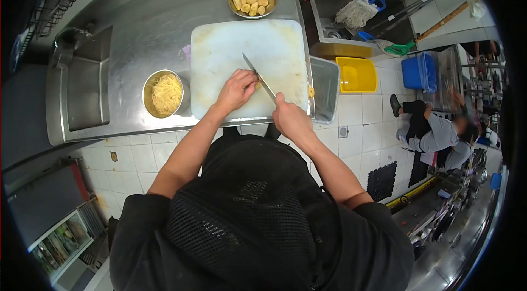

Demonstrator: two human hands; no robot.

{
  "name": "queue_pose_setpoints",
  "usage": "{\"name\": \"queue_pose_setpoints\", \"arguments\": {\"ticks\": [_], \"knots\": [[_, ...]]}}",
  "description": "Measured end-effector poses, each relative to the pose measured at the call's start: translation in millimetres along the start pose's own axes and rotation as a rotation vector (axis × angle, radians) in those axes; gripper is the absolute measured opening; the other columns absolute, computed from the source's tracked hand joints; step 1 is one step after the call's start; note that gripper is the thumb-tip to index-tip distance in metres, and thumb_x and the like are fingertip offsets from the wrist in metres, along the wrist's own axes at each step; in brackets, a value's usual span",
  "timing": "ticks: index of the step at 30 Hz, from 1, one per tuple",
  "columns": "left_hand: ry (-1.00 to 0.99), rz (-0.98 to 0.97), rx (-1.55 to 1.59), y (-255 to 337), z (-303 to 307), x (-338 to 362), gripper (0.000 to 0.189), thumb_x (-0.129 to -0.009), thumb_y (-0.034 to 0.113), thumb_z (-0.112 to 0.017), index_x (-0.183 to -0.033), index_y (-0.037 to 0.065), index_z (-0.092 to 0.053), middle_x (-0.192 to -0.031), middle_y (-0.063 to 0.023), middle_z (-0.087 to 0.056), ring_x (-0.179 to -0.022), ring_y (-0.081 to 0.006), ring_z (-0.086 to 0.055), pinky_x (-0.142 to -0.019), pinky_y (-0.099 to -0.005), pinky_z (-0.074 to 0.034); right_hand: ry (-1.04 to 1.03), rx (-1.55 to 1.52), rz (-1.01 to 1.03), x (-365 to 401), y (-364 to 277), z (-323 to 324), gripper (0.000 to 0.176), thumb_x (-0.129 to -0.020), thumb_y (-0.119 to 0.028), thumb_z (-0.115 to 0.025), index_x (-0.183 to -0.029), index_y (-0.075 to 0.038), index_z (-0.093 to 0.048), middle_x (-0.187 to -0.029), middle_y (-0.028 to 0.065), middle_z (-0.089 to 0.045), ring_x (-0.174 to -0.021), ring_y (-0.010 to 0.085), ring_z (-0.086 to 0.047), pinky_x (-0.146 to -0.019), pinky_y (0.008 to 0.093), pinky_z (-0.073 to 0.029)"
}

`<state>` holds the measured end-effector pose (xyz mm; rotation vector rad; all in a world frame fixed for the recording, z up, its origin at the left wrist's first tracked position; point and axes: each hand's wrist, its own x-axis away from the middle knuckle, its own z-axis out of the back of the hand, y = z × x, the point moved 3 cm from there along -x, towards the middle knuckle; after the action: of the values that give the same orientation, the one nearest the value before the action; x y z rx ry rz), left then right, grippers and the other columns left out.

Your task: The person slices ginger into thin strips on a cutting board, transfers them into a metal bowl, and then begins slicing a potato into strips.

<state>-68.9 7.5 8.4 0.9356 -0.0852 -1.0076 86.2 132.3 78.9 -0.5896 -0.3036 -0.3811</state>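
On the white cutting board, my right hand grips the handle of a kitchen knife, whose blade points up and left. My left hand is closed beside the blade, its curled fingertips pressed down on a small pale yellow vegetable piece, mostly hidden under them. Left of the board stands a round metal container full of thin pale yellow shreds. Beyond the board's far edge sits a metal bowl with several peeled yellow chunks.
A steel counter carries the board, with a sink at left. Right of it are a grey bin, a yellow tub, a mop sink and a blue bin. Another person is farther right.
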Motion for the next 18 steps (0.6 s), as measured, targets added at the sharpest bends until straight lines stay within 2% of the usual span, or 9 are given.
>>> {"name": "queue_pose_setpoints", "arguments": {"ticks": [4,9,11,13,18], "knots": [[0.021,-0.022,0.000,2.1,-0.7,0.0,0.013,-0.086,0.003,-0.070,-0.099,0.003,-0.071,-0.104,-0.0111,-0.070,-0.099,-0.0321,-0.064,-0.084,-0.0411,-0.055,-0.038,0.009,-0.052,-11.8,12.3,-22.4,0.022,-0.093,-0.011,-0.054,-0.110,0.000,-0.046,-0.082,0.0290,-0.070,-0.079,0.0494,-0.069,-0.071,0.0602,-0.052],[0.043,-0.059,-0.003,2.2,2.3,-3.7,0.012,-0.085,0.002,-0.071,-0.097,0.002,-0.070,-0.100,-0.0114,-0.070,-0.095,-0.0318,-0.066,-0.082,-0.0406,-0.055,-0.057,0.024,-0.041,2.1,-0.8,5.2,0.022,-0.093,-0.010,-0.054,-0.110,0.001,-0.046,-0.082,0.0290,-0.070,-0.080,0.0496,-0.069,-0.072,0.0601,-0.053],[0.061,-0.079,-0.009,3.8,1.8,-0.8,0.013,-0.084,0.001,-0.072,-0.097,0.002,-0.070,-0.099,-0.0113,-0.071,-0.093,-0.0318,-0.066,-0.081,-0.0408,-0.055,-0.076,0.022,-0.057,2.8,1.8,-4.6,0.022,-0.093,-0.010,-0.053,-0.110,0.001,-0.046,-0.082,0.0292,-0.070,-0.080,0.0497,-0.069,-0.072,0.0601,-0.053],[0.052,-0.075,-0.013,3.2,1.4,-1.2,0.013,-0.084,0.001,-0.072,-0.096,0.002,-0.070,-0.099,-0.0115,-0.071,-0.093,-0.0318,-0.067,-0.081,-0.0407,-0.056,0.001,0.021,-0.014,-12.2,7.8,-21.0,0.021,-0.093,-0.010,-0.053,-0.110,0.001,-0.046,-0.082,0.0294,-0.070,-0.080,0.0499,-0.069,-0.073,0.0602,-0.053],[0.047,-0.073,-0.014,2.0,1.3,-0.1,0.012,-0.084,0.001,-0.072,-0.096,0.002,-0.070,-0.099,-0.0116,-0.071,-0.093,-0.0315,-0.067,-0.081,-0.0403,-0.056,-0.041,0.012,-0.028,5.3,-1.7,4.4,0.023,-0.093,-0.010,-0.053,-0.112,0.001,-0.046,-0.082,0.0296,-0.070,-0.081,0.0499,-0.069,-0.073,0.0603,-0.053]]}}
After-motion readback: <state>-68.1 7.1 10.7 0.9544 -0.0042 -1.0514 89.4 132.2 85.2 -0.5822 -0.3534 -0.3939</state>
